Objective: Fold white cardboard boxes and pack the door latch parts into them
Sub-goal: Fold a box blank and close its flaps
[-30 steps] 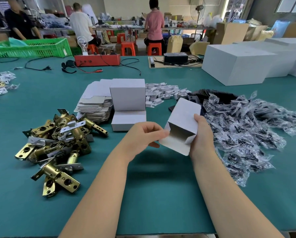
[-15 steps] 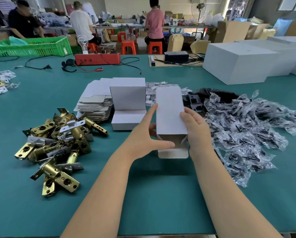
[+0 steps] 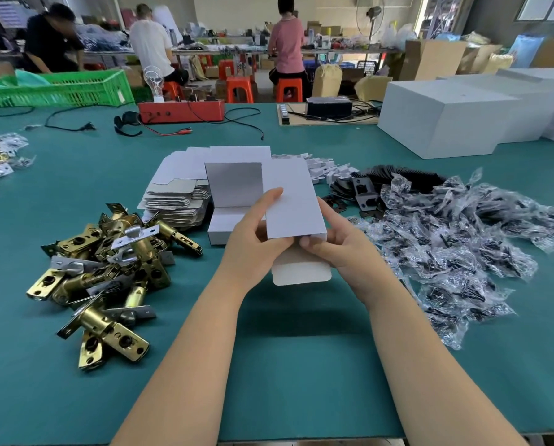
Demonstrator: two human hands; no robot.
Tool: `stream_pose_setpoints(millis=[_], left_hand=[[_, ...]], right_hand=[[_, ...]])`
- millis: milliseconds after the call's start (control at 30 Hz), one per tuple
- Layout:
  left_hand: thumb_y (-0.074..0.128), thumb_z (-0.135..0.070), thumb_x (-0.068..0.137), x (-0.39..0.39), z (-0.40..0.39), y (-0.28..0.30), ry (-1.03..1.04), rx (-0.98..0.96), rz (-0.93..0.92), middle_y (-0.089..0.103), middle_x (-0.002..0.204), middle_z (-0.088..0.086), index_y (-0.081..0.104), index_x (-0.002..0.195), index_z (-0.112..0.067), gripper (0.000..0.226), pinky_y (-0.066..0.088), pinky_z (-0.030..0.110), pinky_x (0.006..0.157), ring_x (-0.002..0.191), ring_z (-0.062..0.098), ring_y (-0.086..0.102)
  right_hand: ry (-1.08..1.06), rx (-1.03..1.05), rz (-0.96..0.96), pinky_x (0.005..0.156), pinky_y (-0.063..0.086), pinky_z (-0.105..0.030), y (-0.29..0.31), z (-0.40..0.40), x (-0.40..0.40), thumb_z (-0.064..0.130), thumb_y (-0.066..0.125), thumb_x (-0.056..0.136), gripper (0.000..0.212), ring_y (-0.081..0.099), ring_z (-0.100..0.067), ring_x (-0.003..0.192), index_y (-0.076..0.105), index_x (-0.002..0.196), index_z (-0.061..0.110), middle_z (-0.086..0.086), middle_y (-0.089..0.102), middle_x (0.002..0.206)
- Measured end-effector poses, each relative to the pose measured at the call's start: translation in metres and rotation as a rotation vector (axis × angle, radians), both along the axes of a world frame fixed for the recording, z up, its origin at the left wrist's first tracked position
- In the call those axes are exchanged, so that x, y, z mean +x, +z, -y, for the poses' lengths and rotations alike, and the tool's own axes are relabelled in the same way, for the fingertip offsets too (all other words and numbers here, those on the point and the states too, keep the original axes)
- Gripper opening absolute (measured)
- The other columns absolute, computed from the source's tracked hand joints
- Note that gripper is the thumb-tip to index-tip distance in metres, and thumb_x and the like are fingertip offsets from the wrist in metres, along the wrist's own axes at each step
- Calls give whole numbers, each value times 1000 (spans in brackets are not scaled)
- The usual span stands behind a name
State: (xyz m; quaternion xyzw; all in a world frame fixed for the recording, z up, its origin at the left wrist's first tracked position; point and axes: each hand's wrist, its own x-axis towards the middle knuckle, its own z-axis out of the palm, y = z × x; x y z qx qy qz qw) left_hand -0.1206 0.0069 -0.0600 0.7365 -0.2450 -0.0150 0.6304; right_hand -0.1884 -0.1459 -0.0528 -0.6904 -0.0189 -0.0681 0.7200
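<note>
White box (image 3: 293, 201) gripped upright between left hand (image 3: 253, 243) and right hand (image 3: 343, 249).

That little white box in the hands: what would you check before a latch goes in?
1. Box held by both hands, left hand and right hand: ok.
2. Near-end flap open: ok.
3. Far end closed: cannot tell.
4. Latches piled to the left, apart from the box: ok.
5. A hand free to pick one up: not ok.
</note>
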Motion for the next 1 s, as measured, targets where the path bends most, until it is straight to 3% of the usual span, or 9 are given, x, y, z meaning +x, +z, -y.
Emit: stream_pose_setpoints(millis=[133, 233, 333, 500, 633, 700, 767, 800, 1000], left_hand=[[67, -19, 83, 1, 2, -6, 20, 77, 54, 63, 95, -27, 46, 120, -61, 61, 48, 11, 72, 84, -1, 59], [69, -20, 84, 3, 1, -7, 46, 128, 67, 62, 101, -27, 42, 114, -69, 63, 46, 7, 70, 88, -3, 58], [63, -17, 89, 3, 1, -8, 34, 202, 72, 60, 117, -18, 37, 127, -65, 67, 46, 11, 78, 99, 4, 57], [46, -41, 97, -1, 8, -7, 53, 411, 76, 51, 112, -24, -12, 152, -34, 80, 41, 24, 75, 94, 6, 53], [42, -49, 95, -4, 3, 1, 123, 726, 213, 65, 111, -1, 32, 143, -24, 55, 48, 39, 77, 98, 27, 58], [36, -57, 94, -8, 3, 2, 164, 819, 288, 64, 94, -1, 56, 108, -25, 39, 40, 34, 65, 86, 26, 55], [31, -47, 99, -8, 6, 2, 221, 923, 337, 57, 76, 1, 46, 70, -21, 42, 31, 32, 58, 73, 27, 49], [31, -38, 100, -8, 6, 1, 245, 975, 353, 51, 70, 2, 41, 65, -19, 41, 29, 32, 58, 70, 27, 46], [41, -12, 98, -4, 6, -6, 318, 1070, 471, 32, 60, -1, 49, 71, -13, 28, 28, 28, 54, 63, 25, 43]], right_hand=[[-264, -214, -11, 84, 52, -48, -7, -3, 5, 16, 64, 90, 53, 56, -14, 78, 50, 130, 48, -17, 71, 94], [-316, -409, -39, 50, 42, -24, -12, -3, 9, 17, 57, 90, 54, 48, -9, 58, 48, 132, 51, 5, 65, 68], [-318, -544, -57, 63, 46, -30, -15, -6, 9, 8, 44, 87, 57, 57, -18, 78, 50, 131, 45, 3, 68, 90], [-379, -757, -63, 69, 46, -37, -16, -9, 9, 0, 34, 83, 59, 53, -30, 80, 48, 134, 26, -11, 64, 94], [-406, -794, -73, 68, 45, -38, -15, -10, 9, 0, 34, 86, 54, 52, -31, 79, 46, 134, 20, -14, 63, 94], [-434, -771, -100, 68, 42, -37, -15, -9, 10, 1, 34, 88, 49, 49, -30, 79, 47, 133, 16, -12, 61, 94], [-439, -780, -108, 69, 42, -38, -15, -7, 11, 1, 33, 89, 48, 49, -30, 79, 47, 132, 15, -12, 61, 94], [-432, -803, -110, 70, 43, -39, -15, -7, 11, 1, 33, 89, 45, 50, -31, 80, 47, 130, 14, -13, 62, 95], [-385, -831, -129, 65, 42, -37, -15, -10, 9, 4, 34, 88, 40, 54, -31, 78, 48, 123, 16, -12, 63, 92]])
